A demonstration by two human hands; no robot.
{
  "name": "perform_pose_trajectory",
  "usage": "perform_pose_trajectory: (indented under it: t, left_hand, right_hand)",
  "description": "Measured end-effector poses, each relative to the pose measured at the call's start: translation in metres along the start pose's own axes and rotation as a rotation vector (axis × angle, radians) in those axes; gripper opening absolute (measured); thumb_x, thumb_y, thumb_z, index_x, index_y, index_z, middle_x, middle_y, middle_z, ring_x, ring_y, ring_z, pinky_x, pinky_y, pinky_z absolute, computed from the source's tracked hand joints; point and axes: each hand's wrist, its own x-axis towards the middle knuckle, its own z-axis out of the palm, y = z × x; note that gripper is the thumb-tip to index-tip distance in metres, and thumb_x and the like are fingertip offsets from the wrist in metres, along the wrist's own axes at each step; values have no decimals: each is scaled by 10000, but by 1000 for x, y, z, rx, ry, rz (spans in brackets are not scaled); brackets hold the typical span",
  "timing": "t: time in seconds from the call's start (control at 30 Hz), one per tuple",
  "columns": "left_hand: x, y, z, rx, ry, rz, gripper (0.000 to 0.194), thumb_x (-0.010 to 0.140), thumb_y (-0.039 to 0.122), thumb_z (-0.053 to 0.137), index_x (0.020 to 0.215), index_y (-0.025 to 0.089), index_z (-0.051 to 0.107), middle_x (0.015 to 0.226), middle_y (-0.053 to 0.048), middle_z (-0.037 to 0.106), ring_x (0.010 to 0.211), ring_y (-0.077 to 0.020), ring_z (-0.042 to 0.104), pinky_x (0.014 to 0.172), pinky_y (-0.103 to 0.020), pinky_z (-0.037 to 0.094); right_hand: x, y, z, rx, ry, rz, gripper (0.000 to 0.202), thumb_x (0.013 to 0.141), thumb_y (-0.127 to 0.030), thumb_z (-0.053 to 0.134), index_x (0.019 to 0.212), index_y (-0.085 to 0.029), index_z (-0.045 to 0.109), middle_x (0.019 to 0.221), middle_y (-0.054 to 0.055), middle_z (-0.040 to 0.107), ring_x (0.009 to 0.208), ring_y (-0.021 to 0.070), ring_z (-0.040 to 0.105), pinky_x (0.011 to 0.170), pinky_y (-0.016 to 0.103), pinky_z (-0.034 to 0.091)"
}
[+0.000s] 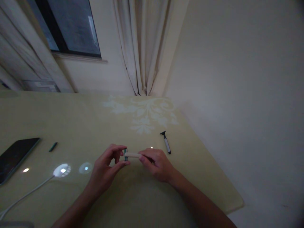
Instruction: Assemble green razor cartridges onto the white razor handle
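Between the fingertips and thumb of my left hand [106, 166] is a small dark-and-green razor cartridge [125, 154], gripped at its two ends. My right hand [155, 163] pinches a cream-coloured handle [133, 155], whose far end meets the middle of the cartridge, so the two form a T. I cannot tell whether they are joined. Just beyond my right hand, a razor [166, 142] with a black head and grey-and-black grip lies on the table. Off to the left rests another dark-and-green cartridge [53, 147].
The pale yellow glossy table [204, 177] has a white floral pattern and ends at a wall on the right. A dark tablet [17, 156] lies at the left. Nearer me, a white cable [28, 196] runs to a bright round spot. Curtains [144, 44] and a window stand behind.
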Motion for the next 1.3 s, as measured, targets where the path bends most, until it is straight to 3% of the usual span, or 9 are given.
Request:
perform_pose_trajectory:
  t: [0.13, 0.3, 0.47, 0.6, 0.73, 0.87, 1.03, 1.17, 1.3]
  left_hand:
    - [0, 0, 0, 21, -20, 21, 332, 859, 259, 822, 1175, 274, 723, 874, 26, 604, 722, -134, 597, 695, -254, 503]
    - [0, 5, 1, 74, 4, 46, 314, 849, 262, 829, 1148, 263, 734, 859, 25, 625, 697, -134, 598, 684, -257, 508]
    - [1, 7, 0, 97, 6, 52, 307, 859, 288, 824, 1149, 263, 728, 845, 29, 617, 685, -137, 599, 684, -260, 514]
    - [1, 8, 1, 130, -4, 59, 318, 869, 282, 818, 1171, 279, 719, 852, 33, 613, 694, -135, 600, 686, -250, 513]
    - [-1, 6, 2, 98, -17, 62, 299, 881, 287, 810, 1165, 288, 712, 866, 31, 612, 684, -131, 601, 657, -237, 512]
    - [0, 5, 2, 120, -14, 56, 302, 885, 277, 802, 1174, 296, 714, 845, 36, 605, 675, -130, 603, 656, -235, 513]
    - [0, 2, 1, 111, 0, 52, 310, 879, 278, 805, 1173, 288, 710, 864, 28, 616, 695, -137, 618, 682, -248, 529]
    - [1, 3, 1, 135, -1, 67, 308, 878, 294, 817, 1167, 286, 711, 873, 24, 623, 684, -136, 604, 673, -250, 522]
    - [1, 5, 3, 138, 14, 119, 324, 862, 309, 840, 1160, 293, 716, 857, 32, 624, 652, -127, 589, 649, -239, 514]
  right_hand:
    - [1, -1, -2, -12, 34, 72, 357, 1100, -382, 502, 999, -163, 764, 786, 26, 672, 717, 150, 576, 678, 270, 388]
    - [0, -4, 4, 31, -25, 35, 382, 1094, -387, 497, 885, -164, 726, 749, 11, 623, 694, 141, 538, 666, 271, 370]
    - [1, -3, 2, 40, 73, 159, 413, 1082, -421, 514, 854, -161, 740, 677, -7, 562, 633, 133, 472, 606, 272, 319]
    - [1, -6, 3, 146, 9, 112, 412, 1076, -419, 525, 828, -160, 728, 693, -11, 552, 648, 129, 475, 616, 263, 335]
    - [2, -4, 4, 103, 13, 143, 406, 1070, -385, 540, 768, -160, 692, 658, -29, 500, 631, 122, 455, 609, 273, 303]
    - [2, -4, 0, 81, 53, 180, 388, 1070, -378, 539, 816, -154, 730, 658, -29, 509, 631, 122, 456, 607, 277, 288]
    - [2, -5, 0, 115, -3, 177, 405, 1069, -376, 542, 774, -155, 708, 649, -37, 477, 624, 117, 442, 601, 270, 289]
    - [3, -2, -3, 125, 47, 226, 387, 1061, -403, 551, 893, -149, 791, 638, -37, 480, 607, 118, 422, 583, 267, 277]
    - [3, -2, -3, 209, -10, 184, 410, 1054, -449, 552, 987, -153, 828, 667, -23, 524, 615, 122, 432, 578, 255, 297]
